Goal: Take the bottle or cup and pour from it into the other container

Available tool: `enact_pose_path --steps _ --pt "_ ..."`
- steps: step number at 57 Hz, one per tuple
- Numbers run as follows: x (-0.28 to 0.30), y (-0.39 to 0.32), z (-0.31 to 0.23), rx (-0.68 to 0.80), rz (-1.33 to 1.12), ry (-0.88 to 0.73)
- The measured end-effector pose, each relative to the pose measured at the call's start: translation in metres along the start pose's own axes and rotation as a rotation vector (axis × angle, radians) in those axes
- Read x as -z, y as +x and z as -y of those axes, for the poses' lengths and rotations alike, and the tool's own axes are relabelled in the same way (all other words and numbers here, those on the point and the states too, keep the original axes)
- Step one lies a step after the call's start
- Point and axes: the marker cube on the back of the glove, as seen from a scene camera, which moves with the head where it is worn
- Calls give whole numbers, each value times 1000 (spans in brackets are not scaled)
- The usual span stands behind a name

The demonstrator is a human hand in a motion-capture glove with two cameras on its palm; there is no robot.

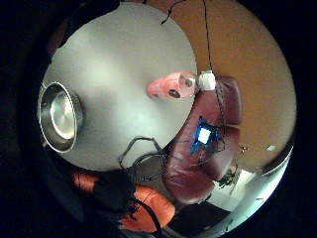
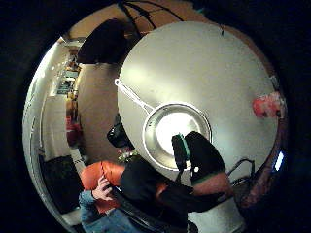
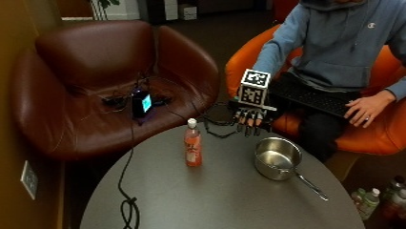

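Round grey bench (image 3: 222, 200), brown armchair (image 3: 95, 81) upper left w/ lit device (image 3: 141, 102). Bottle (image 3: 193, 148) upright mid-frame, pan (image 3: 277, 157) to its right. Gloved right hand (image 3: 252, 117) above bench's far edge, fingers hanging relaxed, holding nothing.

A slim bottle (image 3: 193, 149) of pinkish-red liquid with a white cap stands upright on the table (image 3: 222, 200), well apart from the gloved right hand (image 3: 252, 119) and off toward its thumb side. A shiny steel saucepan (image 3: 277, 158) sits upright on the table just below and in front of that hand's down-pointing fingertips, not touching them. Its long thin handle (image 3: 310, 185) points away from the hand, and the pan lies near the bottle but apart from it.
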Motion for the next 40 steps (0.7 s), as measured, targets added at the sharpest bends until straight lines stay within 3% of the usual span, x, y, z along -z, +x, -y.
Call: enact_pose_path --steps 23,40 --pt "11 77 -26 31 -34 45" --pt "5 161 -53 -47 103 -14"
